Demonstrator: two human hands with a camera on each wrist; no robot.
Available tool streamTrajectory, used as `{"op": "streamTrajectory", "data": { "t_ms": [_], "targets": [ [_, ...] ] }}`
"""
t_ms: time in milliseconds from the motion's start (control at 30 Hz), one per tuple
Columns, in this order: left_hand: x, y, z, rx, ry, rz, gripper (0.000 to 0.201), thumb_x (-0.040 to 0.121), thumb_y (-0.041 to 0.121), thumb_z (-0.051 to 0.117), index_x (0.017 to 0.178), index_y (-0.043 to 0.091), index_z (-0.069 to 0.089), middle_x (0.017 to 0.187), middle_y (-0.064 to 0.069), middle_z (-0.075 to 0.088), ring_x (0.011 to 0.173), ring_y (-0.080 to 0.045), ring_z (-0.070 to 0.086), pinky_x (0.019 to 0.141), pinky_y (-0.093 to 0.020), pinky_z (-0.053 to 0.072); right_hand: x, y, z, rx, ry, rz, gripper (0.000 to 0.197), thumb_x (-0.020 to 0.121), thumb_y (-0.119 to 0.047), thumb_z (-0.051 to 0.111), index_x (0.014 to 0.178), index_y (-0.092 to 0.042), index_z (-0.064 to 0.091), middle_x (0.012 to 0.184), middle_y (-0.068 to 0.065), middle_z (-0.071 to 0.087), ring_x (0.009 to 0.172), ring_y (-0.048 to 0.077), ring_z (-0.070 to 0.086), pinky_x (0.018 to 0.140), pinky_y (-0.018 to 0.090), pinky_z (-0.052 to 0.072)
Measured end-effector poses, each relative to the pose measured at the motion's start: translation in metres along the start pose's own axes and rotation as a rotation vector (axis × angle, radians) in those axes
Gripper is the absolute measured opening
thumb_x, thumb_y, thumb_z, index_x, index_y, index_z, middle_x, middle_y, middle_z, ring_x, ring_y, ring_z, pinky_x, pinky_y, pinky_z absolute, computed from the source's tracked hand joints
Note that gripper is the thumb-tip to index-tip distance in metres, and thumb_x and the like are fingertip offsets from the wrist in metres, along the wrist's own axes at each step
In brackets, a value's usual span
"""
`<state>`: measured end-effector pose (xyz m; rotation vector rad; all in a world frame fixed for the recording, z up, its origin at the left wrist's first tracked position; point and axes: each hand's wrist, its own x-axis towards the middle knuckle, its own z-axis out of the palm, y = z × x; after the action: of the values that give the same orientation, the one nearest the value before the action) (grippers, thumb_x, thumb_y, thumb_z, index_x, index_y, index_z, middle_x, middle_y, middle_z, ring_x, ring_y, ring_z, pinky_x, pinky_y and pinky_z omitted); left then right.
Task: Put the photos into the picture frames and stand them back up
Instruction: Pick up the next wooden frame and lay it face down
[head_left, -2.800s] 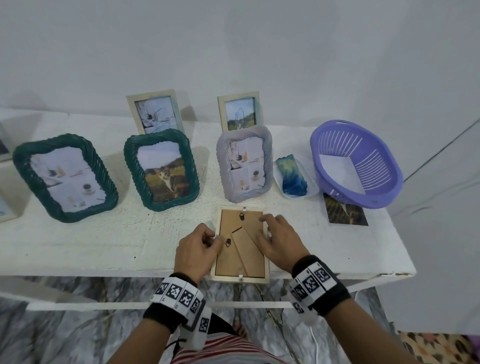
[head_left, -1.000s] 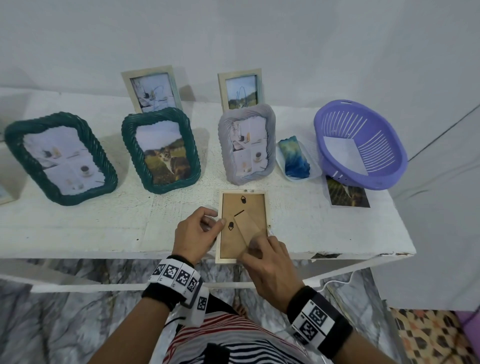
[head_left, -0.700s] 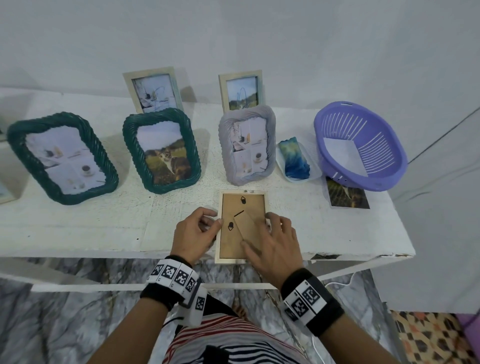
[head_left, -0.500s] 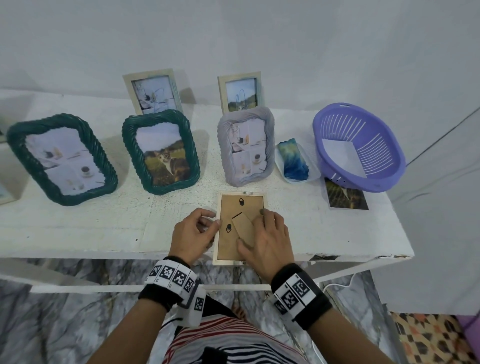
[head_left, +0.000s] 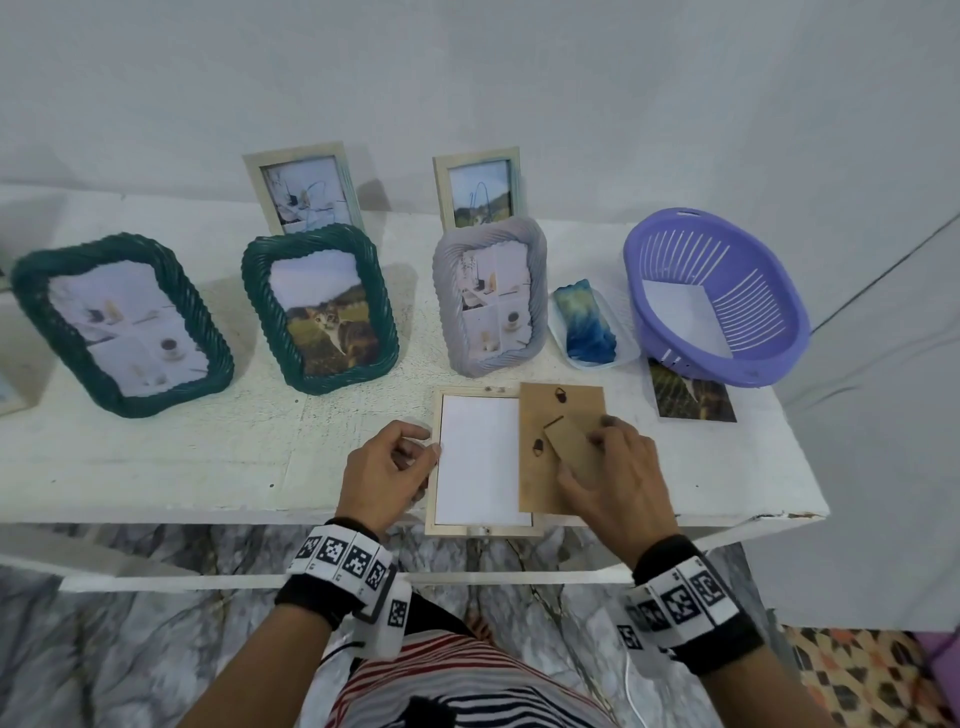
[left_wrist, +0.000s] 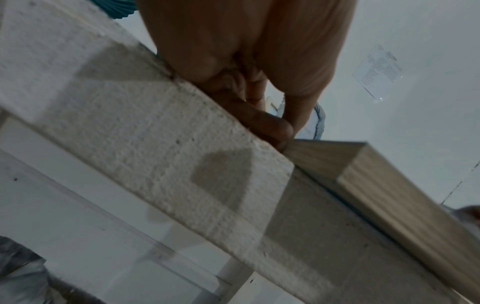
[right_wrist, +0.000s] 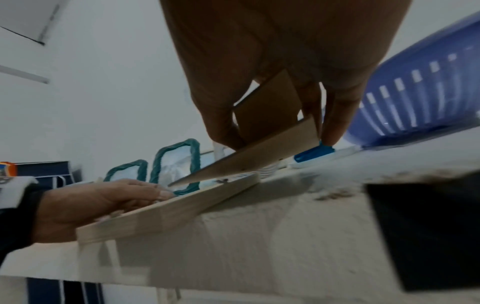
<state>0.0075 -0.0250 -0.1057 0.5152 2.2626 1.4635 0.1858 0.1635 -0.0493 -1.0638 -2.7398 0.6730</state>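
Note:
A pale wooden frame (head_left: 483, 530) lies face down at the table's front edge, overhanging it a little. A white sheet (head_left: 478, 457) shows inside it. My right hand (head_left: 587, 457) pinches the stand leg of the brown backing board (head_left: 545, 415) and holds the board tilted, over the frame's right side. The right wrist view shows the board (right_wrist: 259, 156) raised above the frame (right_wrist: 168, 211). My left hand (head_left: 415, 457) has curled fingers that grip the frame's left edge (left_wrist: 363, 174). A loose photo (head_left: 693, 397) lies on the table by the basket.
Several filled frames stand along the white table (head_left: 208, 457): two green woven ones (head_left: 119, 322), (head_left: 319, 306), a grey one (head_left: 491, 296) and two small ones behind. At the right are a purple basket (head_left: 717, 296) holding a white sheet and a white dish with a blue-green object (head_left: 584, 322).
My right hand has taken the backing board by its stand leg and lifted it off to the right, uncovering the white sheet. The left hand has stayed at the frame's left edge.

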Motion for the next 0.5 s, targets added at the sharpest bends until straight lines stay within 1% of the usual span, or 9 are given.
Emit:
{"op": "streamTrajectory", "data": {
  "t_ms": [100,200,300,333,400,433,500],
  "targets": [
    [0.001,-0.001,0.000,-0.010,-0.001,-0.008,0.012,0.084,0.024,0.076,0.091,0.026,0.066,0.075,-0.002,0.066,0.065,-0.026,0.064,0.054,-0.041,0.059,-0.004,0.025,-0.002,0.001,-0.008,0.026,0.045,0.081,-0.033,0.070,0.115,-0.006,0.055,0.133,0.011,0.050,0.117,0.027,0.042,0.098,0.035,0.037],
    [0.000,0.001,-0.001,-0.022,-0.001,-0.009,0.013,0.084,0.023,0.076,0.091,0.025,0.066,0.075,-0.004,0.066,0.063,-0.027,0.064,0.052,-0.038,0.058,-0.008,0.038,0.004,-0.040,-0.043,0.038,0.045,0.079,-0.035,0.071,0.111,-0.007,0.056,0.128,0.010,0.052,0.113,0.027,0.042,0.094,0.036,0.040],
    [0.000,0.002,-0.001,-0.044,-0.006,-0.018,0.012,0.084,0.021,0.076,0.091,0.024,0.067,0.076,-0.007,0.066,0.059,-0.026,0.063,0.050,-0.035,0.057,-0.011,0.041,0.010,-0.134,-0.053,0.010,0.047,0.077,-0.038,0.070,0.110,-0.006,0.058,0.128,0.011,0.052,0.113,0.030,0.043,0.095,0.038,0.042],
    [0.000,0.002,-0.001,-0.050,-0.008,-0.020,0.012,0.084,0.021,0.076,0.091,0.023,0.067,0.076,-0.008,0.066,0.057,-0.025,0.062,0.049,-0.034,0.056,-0.011,0.040,0.011,-0.156,-0.047,0.008,0.050,0.077,-0.040,0.069,0.112,-0.006,0.058,0.129,0.012,0.051,0.113,0.031,0.043,0.096,0.040,0.042],
    [-0.001,0.001,-0.001,-0.063,-0.011,-0.025,0.012,0.084,0.020,0.076,0.091,0.022,0.067,0.076,-0.009,0.065,0.057,-0.023,0.061,0.048,-0.032,0.054,-0.009,0.032,0.013,-0.162,-0.017,0.012,0.060,0.078,-0.047,0.065,0.122,-0.008,0.052,0.134,0.016,0.046,0.118,0.035,0.041,0.098,0.044,0.040],
    [-0.001,0.001,-0.001,-0.069,-0.013,-0.027,0.012,0.084,0.020,0.076,0.090,0.022,0.067,0.076,-0.009,0.065,0.057,-0.022,0.061,0.048,-0.031,0.053,-0.008,0.025,0.014,-0.154,0.004,-0.010,0.064,0.078,-0.051,0.059,0.126,-0.011,0.048,0.137,0.017,0.044,0.121,0.036,0.040,0.099,0.046,0.040],
    [-0.001,0.002,-0.001,-0.079,-0.019,-0.026,0.012,0.084,0.018,0.076,0.091,0.020,0.067,0.075,-0.009,0.064,0.055,-0.021,0.061,0.048,-0.030,0.053,-0.003,0.009,0.019,-0.141,0.005,-0.112,0.069,0.077,-0.060,0.049,0.130,-0.015,0.042,0.142,0.019,0.039,0.129,0.038,0.036,0.103,0.051,0.038]
  ]
}}
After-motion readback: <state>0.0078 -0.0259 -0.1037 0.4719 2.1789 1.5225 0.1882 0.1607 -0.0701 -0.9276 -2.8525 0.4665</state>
